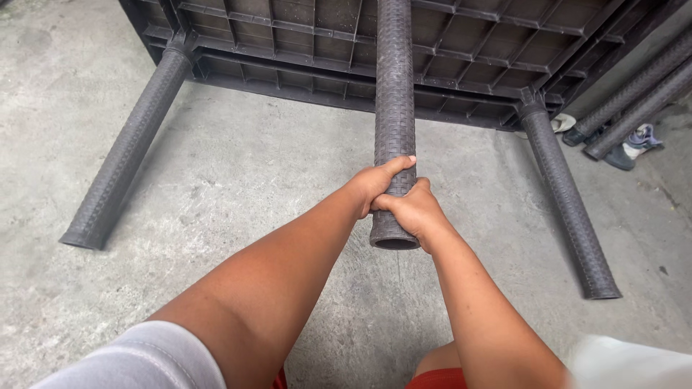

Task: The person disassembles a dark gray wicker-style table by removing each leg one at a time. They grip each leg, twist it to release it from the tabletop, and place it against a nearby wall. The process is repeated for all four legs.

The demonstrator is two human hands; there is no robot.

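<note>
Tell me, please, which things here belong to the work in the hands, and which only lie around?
In the work:
- left hand and right hand, both gripping the middle tube leg
- dark ribbed tabletop, turned over
- left fitted leg and right fitted leg

Lying around:
- two spare tubes at the right
- shoes beside them
- concrete floor

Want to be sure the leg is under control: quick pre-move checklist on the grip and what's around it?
1. Left hand wrapped on the centre leg near its open end: ok.
2. Right hand gripping just below the left: ok.
3. Far end of the leg seated in the upturned table: cannot tell, out of frame.
4. Left corner leg in its socket: ok.
5. Right corner leg in its socket: ok.
6. Concrete floor under the hands free of obstacles: ok.
</note>
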